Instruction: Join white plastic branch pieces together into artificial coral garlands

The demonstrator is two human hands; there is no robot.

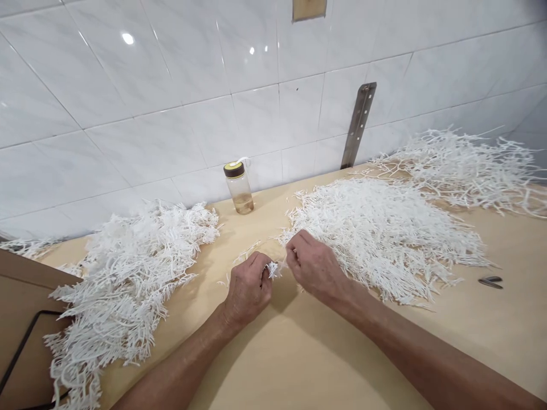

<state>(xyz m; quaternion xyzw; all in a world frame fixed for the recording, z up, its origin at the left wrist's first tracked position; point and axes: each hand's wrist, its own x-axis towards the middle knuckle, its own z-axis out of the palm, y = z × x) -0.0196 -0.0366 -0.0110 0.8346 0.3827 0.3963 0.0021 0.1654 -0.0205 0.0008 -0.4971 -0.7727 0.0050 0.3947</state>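
In the middle of the head view, my left hand [250, 285] pinches a small white bristly sprig [272, 269] between thumb and fingers. Close by on its right, my right hand [315, 265] is closed in a pinch beside the sprig's tip. Whatever its fingertips grip is too small to make out. A large pile of white branching sprigs [380, 233] lies just beyond my right hand. To the left of my left hand is another heap of similar white sprigs [141, 273]. A few loose bits lie on the table near my left hand.
A bottle with a dark lid [239, 191] stands near the tiled wall [171, 74]. Looser white strands [474, 168] spread at back right. A small metal tool [490, 282] lies on the wooden table [299, 353]. A metal bracket [359, 125] leans there; a brown box [25, 319] is at left.
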